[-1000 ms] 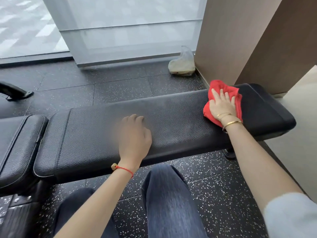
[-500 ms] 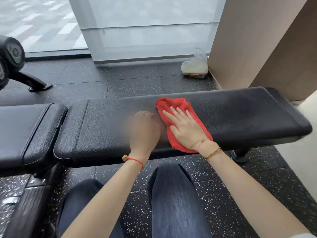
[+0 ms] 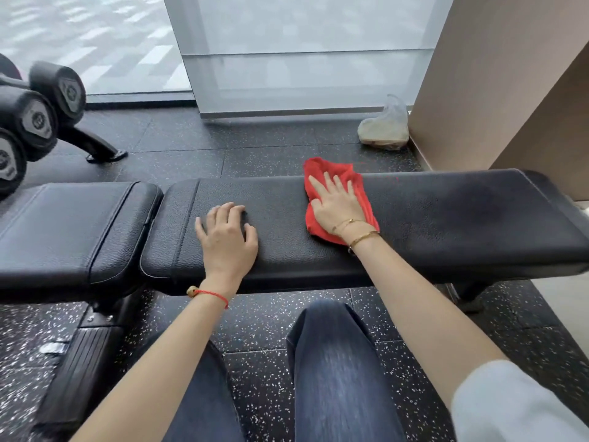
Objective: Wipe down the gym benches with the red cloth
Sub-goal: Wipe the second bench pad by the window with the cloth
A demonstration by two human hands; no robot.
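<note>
A long black padded gym bench runs across the view, with a shorter seat pad joined at its left end. The red cloth lies crumpled on the bench's middle, reaching its far edge. My right hand presses flat on the cloth, fingers spread and pointing away from me. My left hand rests on the bare bench top further left, fingers slightly bent, holding nothing.
Black dumbbells on a rack stand at the far left. A plastic bag lies on the speckled floor by the brown wall. My knees in blue jeans are just in front of the bench. Glass panels close off the back.
My right hand swept the cloth left from the bench's right end to beside my left hand, then back a little right. The left hand stayed planted on the bench.
</note>
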